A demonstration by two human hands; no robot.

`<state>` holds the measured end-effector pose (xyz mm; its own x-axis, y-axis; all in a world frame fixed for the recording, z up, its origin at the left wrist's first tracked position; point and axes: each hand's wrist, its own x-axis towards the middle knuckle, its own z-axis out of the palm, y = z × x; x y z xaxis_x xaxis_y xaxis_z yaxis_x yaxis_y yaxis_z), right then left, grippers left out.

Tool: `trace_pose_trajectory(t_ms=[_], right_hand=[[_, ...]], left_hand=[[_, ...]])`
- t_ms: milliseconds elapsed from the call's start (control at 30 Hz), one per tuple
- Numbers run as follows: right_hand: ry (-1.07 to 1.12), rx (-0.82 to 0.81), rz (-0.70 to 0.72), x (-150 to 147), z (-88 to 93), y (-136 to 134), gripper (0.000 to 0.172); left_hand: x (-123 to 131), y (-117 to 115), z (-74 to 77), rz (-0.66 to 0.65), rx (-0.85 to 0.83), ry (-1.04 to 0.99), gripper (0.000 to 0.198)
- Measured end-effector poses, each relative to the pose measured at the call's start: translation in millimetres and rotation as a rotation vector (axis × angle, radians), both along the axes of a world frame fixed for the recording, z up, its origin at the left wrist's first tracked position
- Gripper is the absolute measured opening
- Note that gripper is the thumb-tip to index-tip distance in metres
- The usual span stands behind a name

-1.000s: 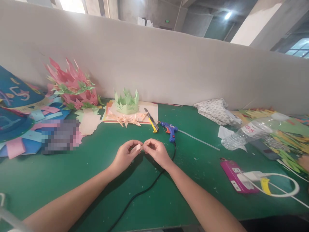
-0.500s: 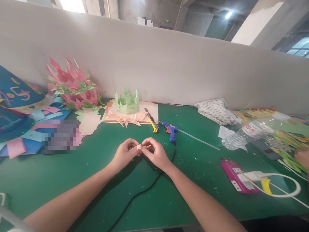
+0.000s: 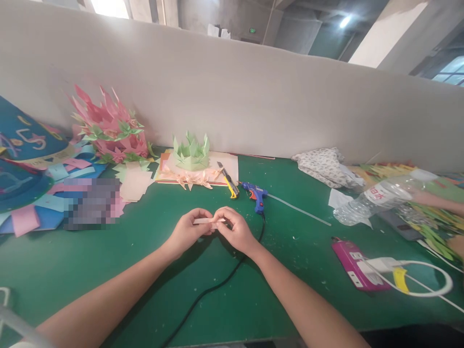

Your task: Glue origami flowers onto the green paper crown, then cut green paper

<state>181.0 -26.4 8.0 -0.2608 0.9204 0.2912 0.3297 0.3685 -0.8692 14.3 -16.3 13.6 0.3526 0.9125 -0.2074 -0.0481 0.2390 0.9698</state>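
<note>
Close together over the green table, my left hand [image 3: 189,231] and my right hand [image 3: 234,228] both pinch a small folded strip of pale pink paper [image 3: 203,221]. Fingers hide much of the strip. Beyond them lie a blue glue gun [image 3: 258,197] with a long glue stick in its back and a yellow utility knife [image 3: 229,182]. A green paper crown [image 3: 191,153] stands on a stack of coloured paper sheets [image 3: 228,164], with several folded peach paper flowers [image 3: 188,178] in front of it.
Pink paper crowns [image 3: 116,123] and blue cone hats [image 3: 25,140] stand at the left. On the right are a plastic bottle [image 3: 373,199], a purple power strip [image 3: 350,266] and a floral cloth [image 3: 324,165]. A black cord [image 3: 217,286] runs beneath my hands. Another person's arm [image 3: 440,199] reaches in.
The pink paper strip has been turned and now lies flatter across both hands' fingertips. At the far right, another person's arm has come into view behind the bottle.
</note>
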Motion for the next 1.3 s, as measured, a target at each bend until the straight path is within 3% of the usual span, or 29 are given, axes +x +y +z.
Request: trace_pose_trajectory(t_ms=[267,467,567,800,1033,1167,1300], right_hand=[[0.128,-0.118,0.027,1.8,-0.2,1.1,0.005],[0.185,-0.208,0.008,1.8,-3.7,2.6,0.016],[0.212,-0.247,-0.007,1.5,-7.5,4.9,0.022],[0.314,-0.359,-0.03,0.5,-1.2,6.4,0.025],[0.336,-0.444,-0.047,-1.5,2.5,5.5,0.024],[0.436,-0.503,-0.068,-1.6,-1.2,6.2,0.025],[0.526,-0.547,-0.119,0.2,-5.9,8.5,0.025]], left_hand=[[-0.3,1.4,-0.4,-0.004,0.024,0.017,0.032],[-2.9,-0.8,1.7,0.005,0.374,0.301,0.017],[-4.3,0.3,-0.2,0.038,0.444,0.358,0.019],[0.2,6.7,-12.1,0.064,0.225,0.078,0.042],[6.3,4.3,-17.5,0.137,0.33,0.009,0.043],[7.3,2.8,-12.2,0.145,0.228,-0.062,0.042],[4.8,2.2,-3.5,0.062,0.076,-0.056,0.034]])
